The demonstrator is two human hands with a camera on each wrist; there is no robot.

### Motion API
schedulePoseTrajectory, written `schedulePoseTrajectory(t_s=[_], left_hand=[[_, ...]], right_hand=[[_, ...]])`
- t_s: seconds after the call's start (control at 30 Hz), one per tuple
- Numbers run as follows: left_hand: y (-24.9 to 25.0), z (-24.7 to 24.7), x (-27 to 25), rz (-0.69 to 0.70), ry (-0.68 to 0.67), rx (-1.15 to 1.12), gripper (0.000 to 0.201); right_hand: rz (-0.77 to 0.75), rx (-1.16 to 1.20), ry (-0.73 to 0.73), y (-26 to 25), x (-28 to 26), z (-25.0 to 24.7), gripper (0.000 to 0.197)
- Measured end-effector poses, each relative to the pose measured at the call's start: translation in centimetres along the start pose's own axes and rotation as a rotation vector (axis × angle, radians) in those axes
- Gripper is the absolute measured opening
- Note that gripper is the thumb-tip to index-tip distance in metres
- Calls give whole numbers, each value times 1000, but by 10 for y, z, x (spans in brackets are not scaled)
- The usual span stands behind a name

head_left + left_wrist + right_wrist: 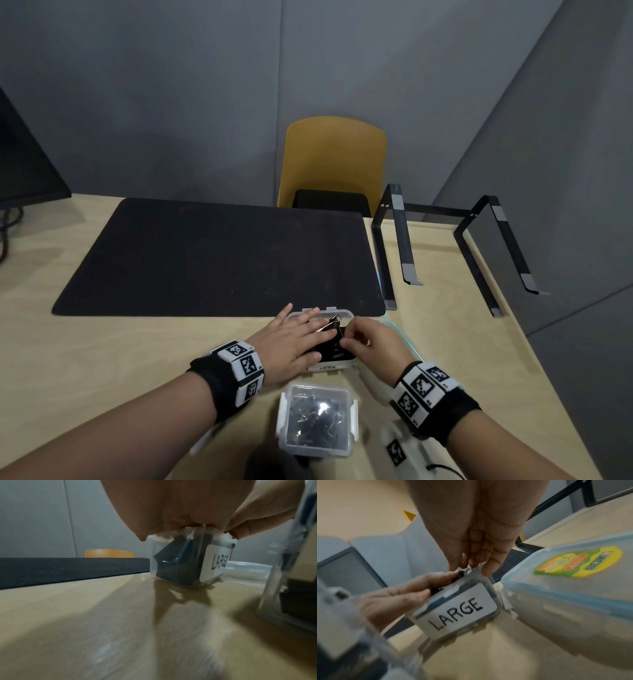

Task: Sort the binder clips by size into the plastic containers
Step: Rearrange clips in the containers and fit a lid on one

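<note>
Tub marked LARGE (345,313) on the bench (137,342), about midway along, just in front of the near edge of a black mat (219,257). See-through, open on top, full of big black clips right up to the rim.

Left hand (291,344) laid flat over the left side of the tub, fingers (310,317) straight and spread wide, pressing down on the clips. Nothing gripped in it.

Right hand (371,341) over the right side of the tub, fingers curled in and narrow, pinching the silver wire handle of one binder clip (334,322). Clip tilted, on top of the pile, toward the far end of the tub. Both hands close together above the tub, hiding most of the pile.

Second clear tub (317,421) closer to the near edge of the bench, just in front of the LARGE tub, with lots of small black clips showing through. Label not seen from the head view.

Big box with a blue-rimmed lid (573,588) just beside the LARGE tub on its right; touching or only close, cannot tell. Green and yellow sticker (578,562) on the lid.

Black metal stand (402,236) near the far right corner of the bench, well apart from the hands. Dark screen (24,154) at the far left corner. Yellow chair (334,161) behind the far edge. Bands with black-and-white squares (239,363) round both wrists.
</note>
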State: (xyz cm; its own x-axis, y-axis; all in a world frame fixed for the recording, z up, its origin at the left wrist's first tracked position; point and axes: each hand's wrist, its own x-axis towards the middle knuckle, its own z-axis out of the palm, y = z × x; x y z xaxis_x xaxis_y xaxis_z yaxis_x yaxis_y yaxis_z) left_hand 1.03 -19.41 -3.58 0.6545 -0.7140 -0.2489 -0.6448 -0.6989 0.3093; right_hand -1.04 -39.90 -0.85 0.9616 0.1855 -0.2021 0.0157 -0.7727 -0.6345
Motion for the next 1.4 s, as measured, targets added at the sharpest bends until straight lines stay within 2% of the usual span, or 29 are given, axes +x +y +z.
schedulePoseTrajectory(t_s=[0.07, 0.13, 0.17, 0.27, 0.33, 0.47, 0.6, 0.67, 0.83, 1.0, 1.17, 1.3, 1.4], left_hand=[[1, 0, 0, -1, 22, 14, 59], [3, 0, 0, 8, 58, 14, 59], [3, 0, 0, 20, 65, 15, 59], [8, 0, 2, 72, 10, 65, 59], [10, 0, 4, 102, -31, 116, 62], [7, 0, 8, 115, -39, 116, 69], [6, -1, 8, 131, -22, 63, 73], [6, 1, 7, 126, -1, 29, 67], [7, -3, 6, 117, -20, -14, 56], [6, -6, 6, 129, -47, 18, 54], [0, -12, 2, 101, 18, -46, 77], [-5, -13, -10, -60, 97, -160, 102], [-11, -14, -19, -208, 41, -356, 120]], right_hand=[[44, 72, 95, 4, 1, -6, 11], [105, 18, 181, 12, 3, -14, 9], [151, -64, 176, 17, 3, -18, 16], [353, -349, 0, 29, -2, -22, 66], [437, -432, -89, 34, -8, -18, 94], [492, -436, -146, 46, -14, -4, 122], [497, -447, -127, 49, -15, 1, 124], [492, -431, -102, 49, -15, -1, 124], [498, -223, -31, 51, -17, -16, 127], [379, -87, 4, 46, -15, -28, 126], [210, -90, -50, 23, -7, -33, 128], [91, -220, -124, 5, -2, -32, 128], [20, -321, -185, -4, 1, -30, 129]])
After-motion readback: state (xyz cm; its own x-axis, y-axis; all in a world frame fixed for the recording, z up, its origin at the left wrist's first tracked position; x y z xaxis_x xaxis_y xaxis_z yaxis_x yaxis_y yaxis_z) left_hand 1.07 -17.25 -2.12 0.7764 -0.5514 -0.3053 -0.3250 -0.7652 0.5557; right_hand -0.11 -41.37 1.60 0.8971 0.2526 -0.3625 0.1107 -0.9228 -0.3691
